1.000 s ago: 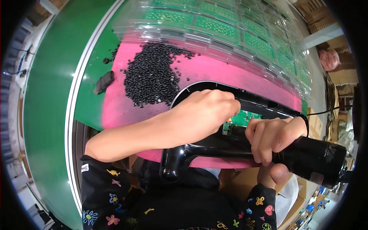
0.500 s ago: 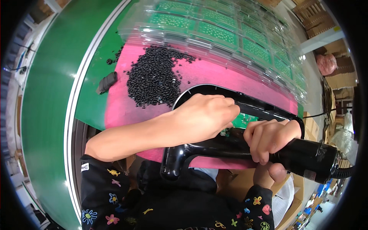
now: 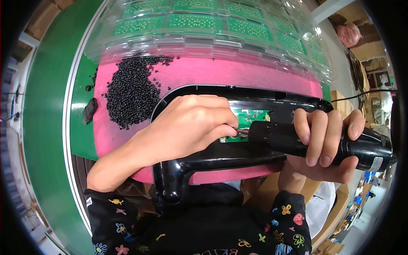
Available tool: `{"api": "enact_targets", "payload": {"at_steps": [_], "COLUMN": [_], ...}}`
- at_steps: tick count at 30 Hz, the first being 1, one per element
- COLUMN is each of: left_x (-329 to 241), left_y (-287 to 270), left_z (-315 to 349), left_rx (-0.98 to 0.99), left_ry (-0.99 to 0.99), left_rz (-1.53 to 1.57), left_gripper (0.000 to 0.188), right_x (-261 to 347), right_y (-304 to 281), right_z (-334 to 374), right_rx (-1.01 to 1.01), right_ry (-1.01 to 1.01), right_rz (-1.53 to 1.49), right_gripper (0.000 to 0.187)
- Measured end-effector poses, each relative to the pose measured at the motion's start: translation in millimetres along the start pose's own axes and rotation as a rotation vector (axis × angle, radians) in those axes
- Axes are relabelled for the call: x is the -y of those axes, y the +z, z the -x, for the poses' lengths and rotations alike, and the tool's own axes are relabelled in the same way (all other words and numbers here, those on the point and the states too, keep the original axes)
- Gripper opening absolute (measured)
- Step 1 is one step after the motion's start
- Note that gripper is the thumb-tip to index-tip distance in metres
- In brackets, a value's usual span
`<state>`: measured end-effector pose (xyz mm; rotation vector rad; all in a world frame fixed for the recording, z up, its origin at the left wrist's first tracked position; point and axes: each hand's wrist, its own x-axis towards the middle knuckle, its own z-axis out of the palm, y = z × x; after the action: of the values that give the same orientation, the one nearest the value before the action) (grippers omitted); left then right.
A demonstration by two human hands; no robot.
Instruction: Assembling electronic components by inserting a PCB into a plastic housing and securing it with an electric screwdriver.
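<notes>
My right hand (image 3: 329,142) is wrapped round a black electric screwdriver (image 3: 280,138), held nearly level with its bit pointing left. At the tip of the metal bit (image 3: 243,131), the thumb and fingers of my left hand (image 3: 197,121) are pinched together; what lies between them is too small to make out. Below both hands sits a glossy black plastic housing (image 3: 229,160) with a green circuit board (image 3: 250,117) inside it. Part of the board is hidden by my left fingers and the screwdriver. A heap of small black screws (image 3: 131,93) lies left of the housing.
Clear plastic trays (image 3: 204,40) with green circuit boards stand along the far side of the pink mat (image 3: 238,70). A dark crumpled piece (image 3: 90,111) rests on the green table (image 3: 80,140) at the left. A cardboard box (image 3: 272,189) is near my right forearm.
The screwdriver has swung from pointing away to level, its bit now meeting my left fingers. My left hand has moved left in the picture, uncovering more of the board. The whole view has shifted.
</notes>
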<state>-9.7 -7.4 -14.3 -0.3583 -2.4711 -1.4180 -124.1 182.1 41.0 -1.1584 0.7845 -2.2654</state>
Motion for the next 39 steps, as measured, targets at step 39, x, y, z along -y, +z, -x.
{"api": "enact_targets", "payload": {"at_steps": [39], "left_x": [-9.1], "left_y": [-1.9], "left_z": [-2.4], "left_rx": [0.285], "left_ry": [-0.175], "left_rz": [-0.280], "left_gripper": [0.063], "right_x": [32.6], "right_y": [-43.6], "right_z": [4.7], "right_rx": [0.184], "right_ry": [0.177], "right_rz": [0.392], "right_gripper": [0.042]}}
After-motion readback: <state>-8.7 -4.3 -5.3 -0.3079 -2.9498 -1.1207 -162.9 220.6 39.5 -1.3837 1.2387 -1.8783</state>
